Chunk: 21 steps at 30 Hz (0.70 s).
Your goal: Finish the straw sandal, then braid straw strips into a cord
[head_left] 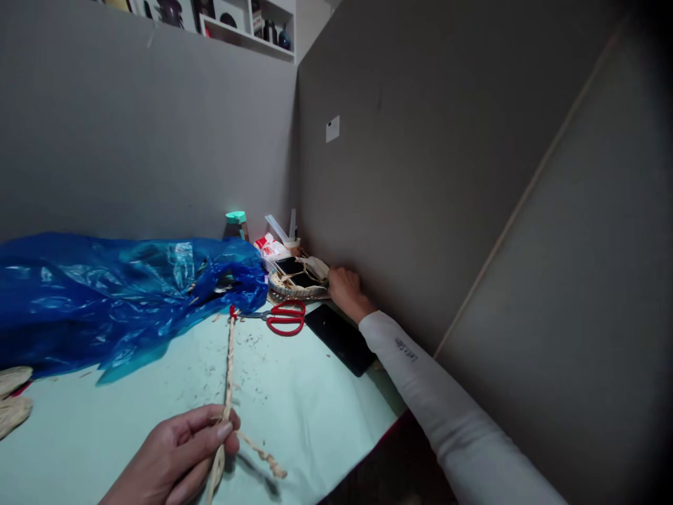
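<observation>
My left hand [181, 452] pinches the near end of a long braided straw cord [229, 358], which runs away from me across the pale green table [294, 393] to a red tie near the scissors. My right hand [345, 289], in a white sleeve, reaches to the back right corner and rests against a small woven basket [294, 284]; its fingers curl down at the basket's edge, and I cannot make out anything held.
Red-handled scissors [284, 318] lie by the cord's far end, a black phone [341, 339] beside them. A large blue plastic bag [116, 294] covers the left back. A teal-capped bottle [236, 223] and packets stand in the corner. Grey partition walls enclose the table.
</observation>
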Tool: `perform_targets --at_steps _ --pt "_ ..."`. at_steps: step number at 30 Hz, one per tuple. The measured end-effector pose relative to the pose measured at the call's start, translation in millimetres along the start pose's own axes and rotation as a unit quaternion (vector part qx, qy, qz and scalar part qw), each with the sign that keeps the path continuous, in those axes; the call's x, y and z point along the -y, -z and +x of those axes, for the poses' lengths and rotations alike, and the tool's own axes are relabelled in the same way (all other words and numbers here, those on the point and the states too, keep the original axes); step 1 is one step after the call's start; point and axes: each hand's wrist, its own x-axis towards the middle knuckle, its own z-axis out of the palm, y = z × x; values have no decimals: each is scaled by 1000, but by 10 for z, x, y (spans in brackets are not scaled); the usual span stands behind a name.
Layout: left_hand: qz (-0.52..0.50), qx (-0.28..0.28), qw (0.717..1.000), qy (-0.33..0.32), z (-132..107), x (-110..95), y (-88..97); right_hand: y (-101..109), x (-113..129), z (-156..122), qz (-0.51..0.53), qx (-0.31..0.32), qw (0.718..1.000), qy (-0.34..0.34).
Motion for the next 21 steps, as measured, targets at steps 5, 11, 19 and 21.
perform_targets --at_steps 5,11,19,21 --pt "2 28 1000 -11 30 33 38 219 -17 -37 16 -51 999 -7" --pt "-11 75 997 -30 35 96 34 644 239 -567 451 51 871 187" --pt "-40 53 994 -84 -46 45 10 81 756 -1468 576 391 702 148" --pt "-30 48 994 -95 -50 41 15 -12 794 -1545 562 392 713 149"
